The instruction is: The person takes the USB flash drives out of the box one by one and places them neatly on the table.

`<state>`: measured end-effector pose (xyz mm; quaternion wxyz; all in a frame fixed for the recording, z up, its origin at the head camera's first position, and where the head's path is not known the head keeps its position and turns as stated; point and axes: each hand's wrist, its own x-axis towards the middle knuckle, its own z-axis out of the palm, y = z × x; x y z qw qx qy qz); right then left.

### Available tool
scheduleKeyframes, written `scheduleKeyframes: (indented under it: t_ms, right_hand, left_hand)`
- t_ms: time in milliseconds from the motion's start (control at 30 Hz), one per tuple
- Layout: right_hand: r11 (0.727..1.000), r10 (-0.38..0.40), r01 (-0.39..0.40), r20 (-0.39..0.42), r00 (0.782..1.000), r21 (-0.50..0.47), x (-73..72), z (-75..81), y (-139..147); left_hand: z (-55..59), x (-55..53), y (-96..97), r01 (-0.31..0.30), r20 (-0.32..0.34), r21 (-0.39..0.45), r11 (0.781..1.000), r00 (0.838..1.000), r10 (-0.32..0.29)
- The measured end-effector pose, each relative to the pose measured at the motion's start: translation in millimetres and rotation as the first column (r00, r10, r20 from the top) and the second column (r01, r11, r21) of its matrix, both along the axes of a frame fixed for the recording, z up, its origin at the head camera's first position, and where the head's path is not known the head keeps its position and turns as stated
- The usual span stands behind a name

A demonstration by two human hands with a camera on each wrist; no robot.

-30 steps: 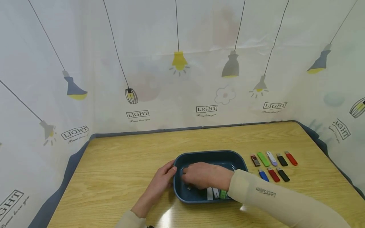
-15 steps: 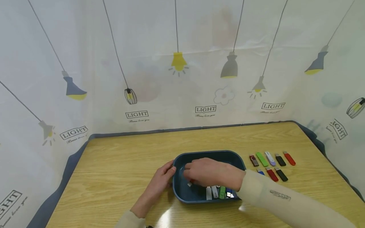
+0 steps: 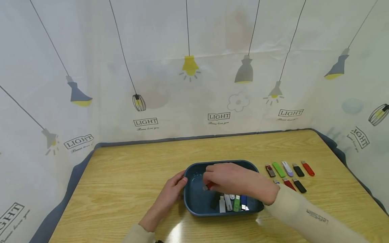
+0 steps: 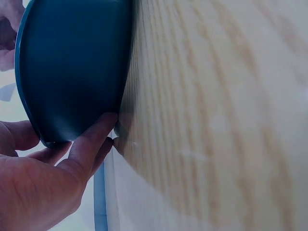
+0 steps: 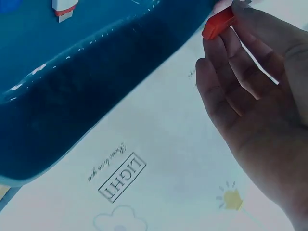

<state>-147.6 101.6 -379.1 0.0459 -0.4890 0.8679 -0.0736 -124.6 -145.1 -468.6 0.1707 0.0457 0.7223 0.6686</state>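
A dark blue plastic tray (image 3: pixel 194 197) stands on the table. My left hand (image 3: pixel 170 192) grips its left end, thumb at the rim and fingers along the outer wall (image 4: pixel 72 72) in the left wrist view. Over the tray, my right hand (image 3: pixel 235 179) pinches a red USB stick (image 5: pixel 220 21) between thumb and fingertips, its metal plug pointing left in the head view. Along the tray's front lie a white USB stick (image 3: pixel 222 205), a pale grey one (image 3: pixel 228 202), a green one (image 3: pixel 236 204) and a blue one (image 3: pixel 243 201). My right hand hides part of the tray.
Right of the tray, USB sticks lie in two rows on the wooden table (image 3: pixel 136 175), among them a green one (image 3: pixel 279 169), a black one (image 3: pixel 298 170) and a red one (image 3: pixel 308 168). A printed white curtain (image 3: pixel 167 84) surrounds the table's back and sides.
My right hand has risen from the tray's left floor and moved right, bringing the red USB stick with it. My left hand keeps its place on the tray's end.
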Motion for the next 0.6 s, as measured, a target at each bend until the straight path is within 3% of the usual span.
scheduleKeyframes:
  t_ms: [300,600]
  right_hand:
    - [0.984,-0.12,0.135,0.129,0.984,-0.117,7.6,6.9,28.4]
    - [0.942,-0.227,0.255,0.146,0.963,-0.219,18.3,3.3,55.0]
  left_hand:
    - [-1.6,-0.3,1.3,-0.007,-0.007,0.007,1.0,1.0,0.007]
    - [-0.4,0.9,1.4,-0.016,-0.008,-0.005,1.0,1.0,0.016]
